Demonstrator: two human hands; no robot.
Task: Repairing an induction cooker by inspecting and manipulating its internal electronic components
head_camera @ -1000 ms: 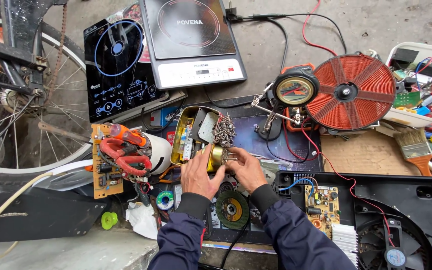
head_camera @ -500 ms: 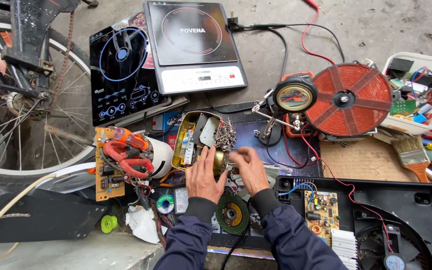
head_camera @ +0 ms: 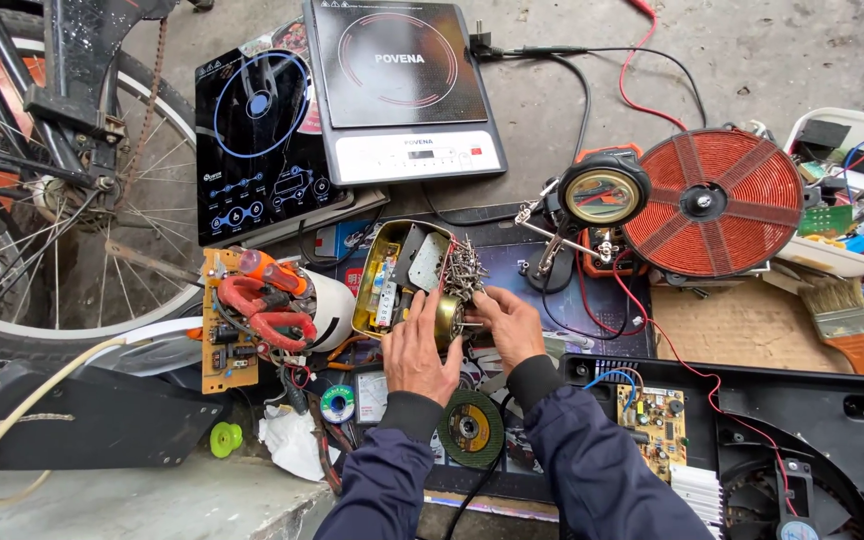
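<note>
Over the last second my left hand (head_camera: 422, 350) and right hand (head_camera: 505, 322) have barely shifted. Their fingers still grasp the small round brass-coloured part (head_camera: 447, 318), I think, beside the open yellow metal tin (head_camera: 392, 275) of screws on the worktop.

My left hand (head_camera: 420, 352) and right hand (head_camera: 504, 322) are hemmed in: tin of parts (head_camera: 397, 272) just ahead, pliers on a circuit board (head_camera: 252, 310) left, magnifier stand (head_camera: 592, 205) right. Bare cardboard (head_camera: 732, 330) lies open toward the workbench's right edge.
</note>
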